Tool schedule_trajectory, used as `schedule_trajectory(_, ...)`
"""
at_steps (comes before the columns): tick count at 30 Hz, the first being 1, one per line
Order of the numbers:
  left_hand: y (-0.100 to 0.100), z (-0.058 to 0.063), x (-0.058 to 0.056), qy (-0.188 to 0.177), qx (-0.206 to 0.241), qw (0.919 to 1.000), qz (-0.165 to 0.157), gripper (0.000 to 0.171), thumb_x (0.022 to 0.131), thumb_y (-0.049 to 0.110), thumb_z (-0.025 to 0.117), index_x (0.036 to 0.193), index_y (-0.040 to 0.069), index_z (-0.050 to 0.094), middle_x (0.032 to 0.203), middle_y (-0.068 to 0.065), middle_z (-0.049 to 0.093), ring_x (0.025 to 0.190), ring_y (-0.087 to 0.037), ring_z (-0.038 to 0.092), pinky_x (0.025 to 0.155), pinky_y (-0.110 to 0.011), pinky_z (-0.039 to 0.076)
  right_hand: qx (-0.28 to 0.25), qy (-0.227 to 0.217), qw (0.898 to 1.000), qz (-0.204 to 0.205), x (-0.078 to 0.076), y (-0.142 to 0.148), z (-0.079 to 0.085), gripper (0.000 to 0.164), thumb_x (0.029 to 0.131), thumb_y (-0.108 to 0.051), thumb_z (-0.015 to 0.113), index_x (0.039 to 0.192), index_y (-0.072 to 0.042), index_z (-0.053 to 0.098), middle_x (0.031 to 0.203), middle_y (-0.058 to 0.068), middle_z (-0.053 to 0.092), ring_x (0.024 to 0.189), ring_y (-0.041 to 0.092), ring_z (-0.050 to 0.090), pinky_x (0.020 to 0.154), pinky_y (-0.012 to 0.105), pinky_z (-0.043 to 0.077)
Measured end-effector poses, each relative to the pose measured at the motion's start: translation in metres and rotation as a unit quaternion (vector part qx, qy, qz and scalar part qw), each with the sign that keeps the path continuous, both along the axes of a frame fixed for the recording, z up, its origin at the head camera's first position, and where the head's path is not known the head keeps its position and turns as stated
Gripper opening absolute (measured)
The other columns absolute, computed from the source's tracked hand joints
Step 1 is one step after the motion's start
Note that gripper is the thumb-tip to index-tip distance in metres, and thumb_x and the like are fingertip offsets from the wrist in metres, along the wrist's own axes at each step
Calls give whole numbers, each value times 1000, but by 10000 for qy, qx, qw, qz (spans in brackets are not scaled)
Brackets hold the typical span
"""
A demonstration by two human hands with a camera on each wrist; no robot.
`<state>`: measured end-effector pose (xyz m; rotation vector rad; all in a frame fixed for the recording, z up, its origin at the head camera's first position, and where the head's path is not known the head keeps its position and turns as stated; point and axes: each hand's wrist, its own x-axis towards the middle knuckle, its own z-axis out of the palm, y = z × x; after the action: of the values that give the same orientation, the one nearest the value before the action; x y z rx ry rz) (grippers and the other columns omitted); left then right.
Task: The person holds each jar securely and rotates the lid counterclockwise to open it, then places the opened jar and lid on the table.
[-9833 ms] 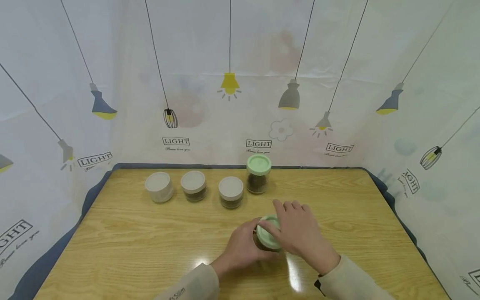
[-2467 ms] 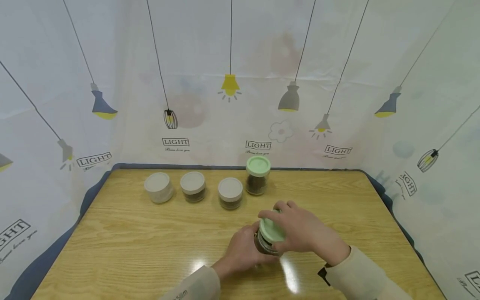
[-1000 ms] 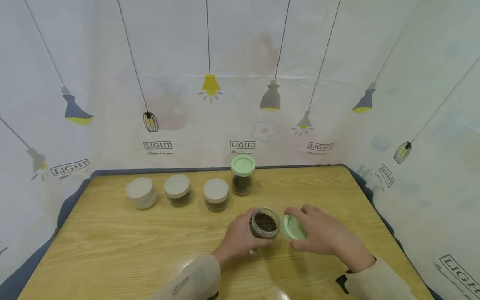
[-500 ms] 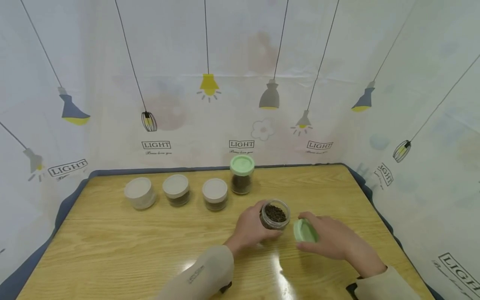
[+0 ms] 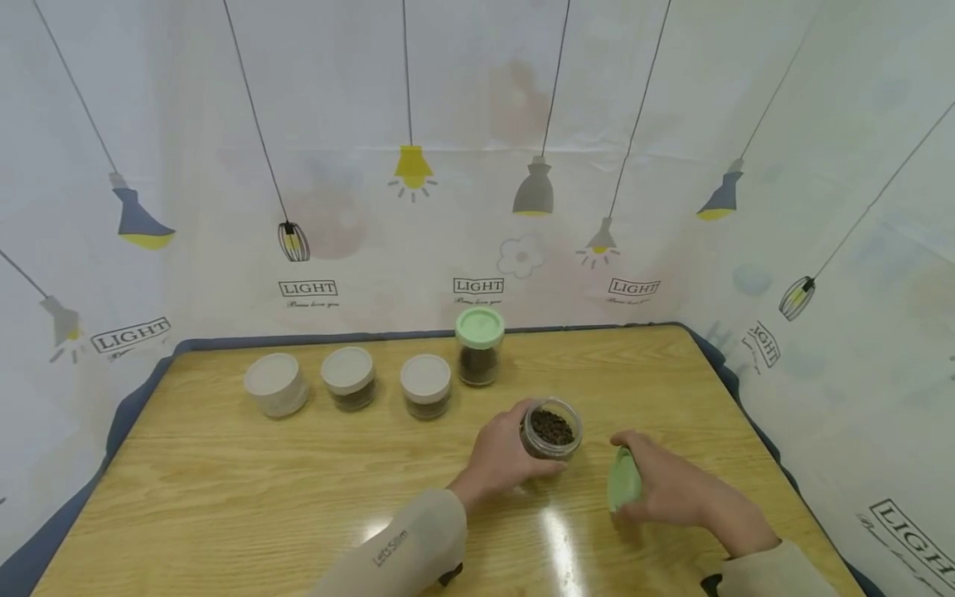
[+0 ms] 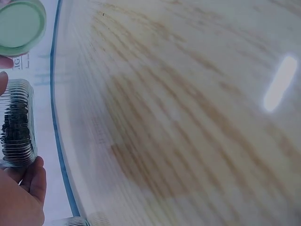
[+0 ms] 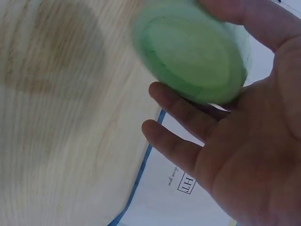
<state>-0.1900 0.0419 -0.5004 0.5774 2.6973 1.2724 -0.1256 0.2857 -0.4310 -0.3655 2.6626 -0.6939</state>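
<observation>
My left hand (image 5: 501,458) grips a clear ribbed jar (image 5: 553,429) by its side; the jar is uncovered and dark brown granules show inside. In the left wrist view that jar (image 6: 18,123) appears at the left edge, fingers wrapped at its base. To its right, my right hand (image 5: 675,489) pinches a light green lid (image 5: 623,479) by the rim, tipped nearly on edge. From the right wrist, the lid (image 7: 190,52) is seen between thumb and fingers, two other fingers extended below it.
A taller jar with a green lid (image 5: 479,347) stands behind. Left of it are three short jars with white lids: one jar (image 5: 426,386), a second jar (image 5: 349,379) and a third jar (image 5: 277,385). The wooden table (image 5: 283,489) ends at a printed cloth backdrop (image 5: 358,207).
The green lid came off the jar by one second ago. Since then the right hand has carried it rightward and tilted it further, while the left hand shifted the jar slightly right and away.
</observation>
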Motion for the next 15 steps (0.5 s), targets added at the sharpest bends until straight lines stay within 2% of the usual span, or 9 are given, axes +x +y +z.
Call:
schedule_trajectory(5, 0, 0, 1, -5, -48, 10000, -16, 93, 65, 50, 86, 144, 26, 43, 125, 0, 63, 114, -21, 59, 97, -43, 49, -168, 306, 9993, 159, 1, 5, -10, 92, 64, -26, 89, 138, 1, 41, 129, 19, 47, 106, 26, 56, 85, 44, 51)
schedule_trajectory(10, -1, 2, 3, -16, -26, 10000, -20, 94, 65, 50, 87, 144, 24, 43, 126, -1, 63, 115, -22, 59, 98, -45, 48, -368, 474, 9980, 217, 1, 8, -22, 92, 64, -38, 88, 136, 0, 44, 127, 16, 49, 110, 28, 56, 91, 50, 49)
schedule_trajectory(15, -1, 1, 3, -18, -20, 10000, -52, 94, 65, 50, 86, 145, 23, 43, 126, -2, 63, 115, -23, 59, 97, -45, 49, -464, 619, 9966, 282, 4, 12, -35, 93, 67, -45, 85, 137, 1, 43, 132, 17, 50, 119, 33, 54, 99, 56, 45)
